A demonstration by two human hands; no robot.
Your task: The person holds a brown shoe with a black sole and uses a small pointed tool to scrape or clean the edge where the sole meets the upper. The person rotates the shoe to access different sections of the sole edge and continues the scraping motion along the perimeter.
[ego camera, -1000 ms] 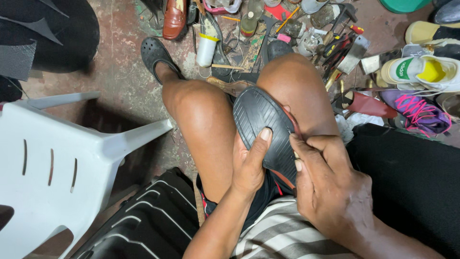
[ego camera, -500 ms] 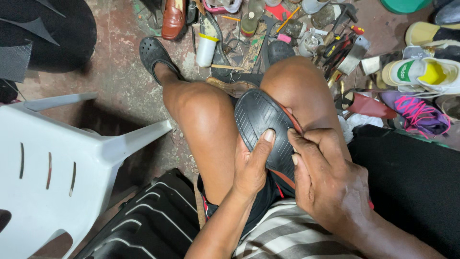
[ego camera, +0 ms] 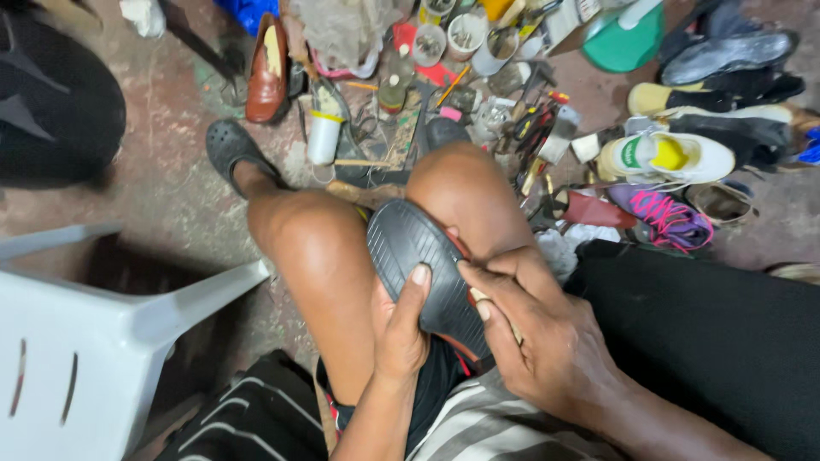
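Between the person's bare knees sits a black shoe (ego camera: 424,269), turned sole-up so that its ribbed rubber bottom faces the camera, with a thin line of red showing along its right edge. Its toe end points away toward the cluttered floor and its heel end dips toward the lap. The left hand (ego camera: 400,329) comes up from below and cups the shoe from the left side, the thumb laid flat on the sole and the other fingers wrapped around underneath — a closed grip on the shoe. The right hand (ego camera: 547,341) presses in from the right, fingertips curled against the sole's right edge; something pale and narrow shows under those fingers, too hidden to identify. Both hands touch the shoe and lie just beside each other. Further out on the ground spreads a jumble of tools and small containers (ego camera: 478,77), with a white bottle (ego camera: 324,130) standing near a brown loafer (ego camera: 266,72). A grey clog (ego camera: 229,147) covers the person's left foot. To the right lie a white and yellow sneaker (ego camera: 666,158) and a purple one with pink laces (ego camera: 662,213). A white plastic chair (ego camera: 77,341) fills the lower left — well apart from the hands.
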